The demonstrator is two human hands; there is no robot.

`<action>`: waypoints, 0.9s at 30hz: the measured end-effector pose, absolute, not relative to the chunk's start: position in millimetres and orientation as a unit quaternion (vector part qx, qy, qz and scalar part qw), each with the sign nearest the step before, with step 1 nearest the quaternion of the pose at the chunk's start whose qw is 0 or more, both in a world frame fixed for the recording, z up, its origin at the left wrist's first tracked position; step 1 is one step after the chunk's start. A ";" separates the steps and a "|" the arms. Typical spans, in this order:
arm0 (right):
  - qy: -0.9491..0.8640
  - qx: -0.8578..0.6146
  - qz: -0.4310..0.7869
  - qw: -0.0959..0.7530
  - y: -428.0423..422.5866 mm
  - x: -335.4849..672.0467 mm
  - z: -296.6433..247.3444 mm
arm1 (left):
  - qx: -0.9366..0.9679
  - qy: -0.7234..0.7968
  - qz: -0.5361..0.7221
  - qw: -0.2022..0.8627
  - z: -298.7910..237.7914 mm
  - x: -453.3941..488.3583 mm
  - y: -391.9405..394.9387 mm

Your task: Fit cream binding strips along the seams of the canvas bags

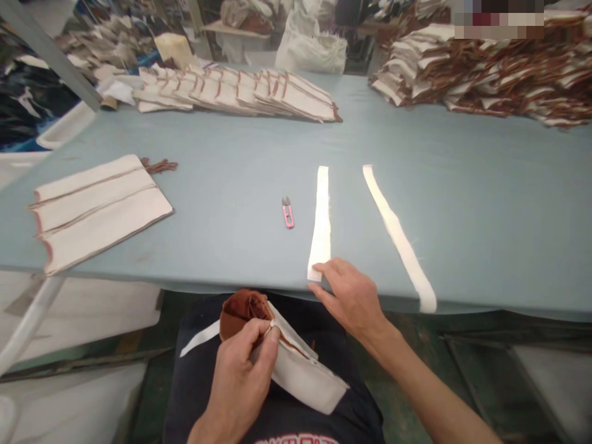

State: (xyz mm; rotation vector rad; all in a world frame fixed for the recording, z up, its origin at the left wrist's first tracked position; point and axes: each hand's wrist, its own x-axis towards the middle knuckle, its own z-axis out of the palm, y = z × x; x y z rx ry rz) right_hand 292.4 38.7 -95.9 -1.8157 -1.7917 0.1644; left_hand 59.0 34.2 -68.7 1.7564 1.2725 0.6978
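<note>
My left hand (243, 376) is closed on a folded cream cloth piece with brown trim (300, 370), held over my lap below the table edge. A white strip trails from it to the left. My right hand (349, 296) reaches to the near end of a white fabric strip (320, 222) lying on the blue-grey table (462, 203), thumb and fingers pinching the strip's corner at the table edge. A second, longer white strip (398, 237) lies to its right. Small pink thread snips (287, 212) rest just left of the first strip.
A flat stack of cream pieces with brown edging (97, 206) lies at the table's left. A fanned row of similar pieces (240, 92) sits at the back, and a tall pile (490, 77) at the back right. White sacks stand beyond the table.
</note>
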 end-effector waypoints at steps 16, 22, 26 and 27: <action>-0.530 -0.701 0.322 0.351 70.1 323.7 -81.6 | 0.833 0.446 0.156 0.287 -62.0 106.7 78.0; -0.471 -0.680 0.401 0.393 76.1 324.5 -78.7 | 0.895 0.391 -0.003 0.214 -58.8 142.6 104.4; -0.419 -0.676 0.420 0.437 80.2 333.5 -77.8 | 0.902 0.382 -0.028 0.199 -62.0 147.9 109.5; -0.407 -0.677 0.415 0.451 83.7 337.2 -76.7 | 0.903 0.380 -0.034 0.196 -62.0 147.9 109.7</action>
